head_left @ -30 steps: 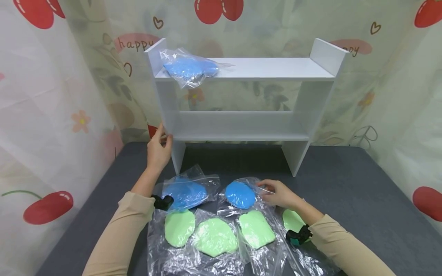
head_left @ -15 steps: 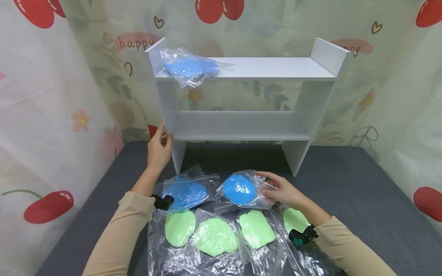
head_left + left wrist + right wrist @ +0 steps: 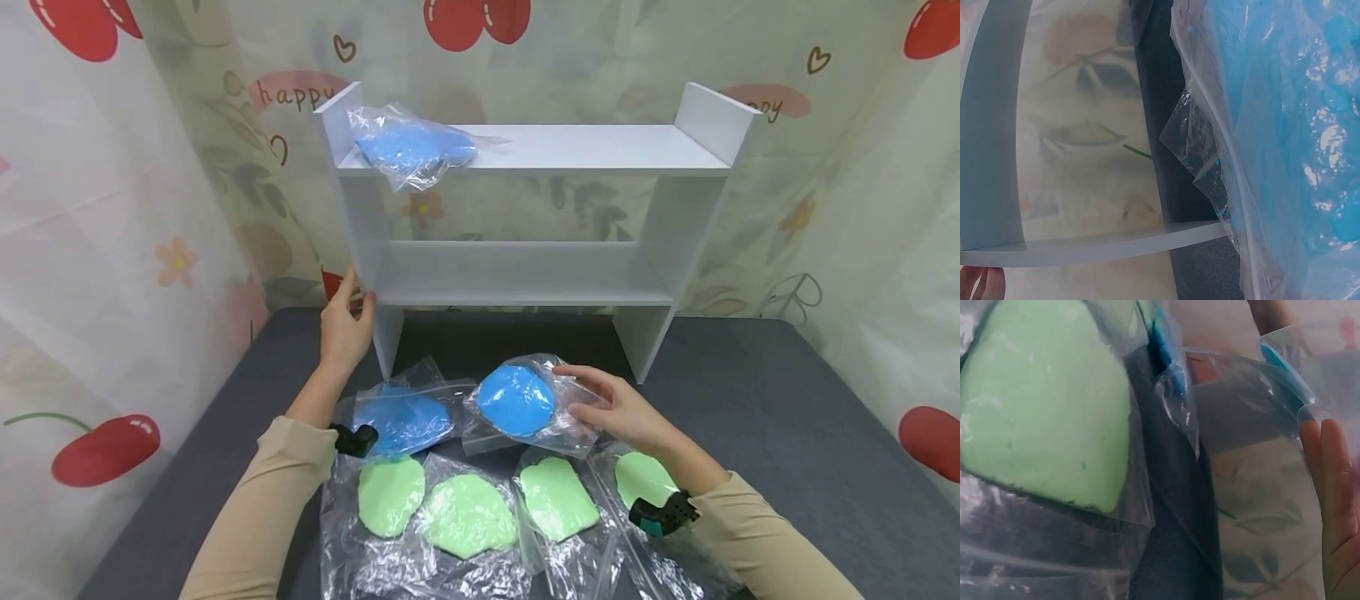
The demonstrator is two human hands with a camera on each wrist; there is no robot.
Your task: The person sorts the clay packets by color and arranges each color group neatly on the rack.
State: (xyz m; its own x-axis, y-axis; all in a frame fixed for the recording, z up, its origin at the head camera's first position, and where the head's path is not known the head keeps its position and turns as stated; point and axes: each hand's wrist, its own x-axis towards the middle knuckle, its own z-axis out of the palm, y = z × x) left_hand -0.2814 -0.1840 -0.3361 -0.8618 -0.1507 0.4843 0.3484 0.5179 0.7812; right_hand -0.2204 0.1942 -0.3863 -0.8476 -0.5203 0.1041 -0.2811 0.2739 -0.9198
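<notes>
while a printed cloth [image 3: 570, 50] is hanging behind everything, a dark grey table [image 3: 750, 392] is carrying a white shelf [image 3: 517, 275], which is standing upright near the back. nearer the camera, four clear bags holding green pieces [image 3: 468, 515] are lying side by side. one blue bag [image 3: 412, 148] is resting on the top board's left end, drooping over the front edge; a second blue bag [image 3: 405, 421] is lying on the table near the left wrist. just right of that, in front of the shelf, a held blue bag [image 3: 516, 400] is sitting in the person's grip; i cannot tell whether its lower edge is touching anything underneath.

the left hand [image 3: 345, 333] is touching the shelf's left side panel from outside, fingers fairly straight and slightly apart. the right hand [image 3: 626, 408] is pinching the held bag's right edge between thumb and fingertips [image 3: 1334, 431].

handling it well is, i am judging, calling for a firm pinch on loose film, because the filling is probably pulling the far side down. that free side is needing room over its blue neighbour, so the films are not snagging. light pressure on the panel is likely steadying the shelf.
</notes>
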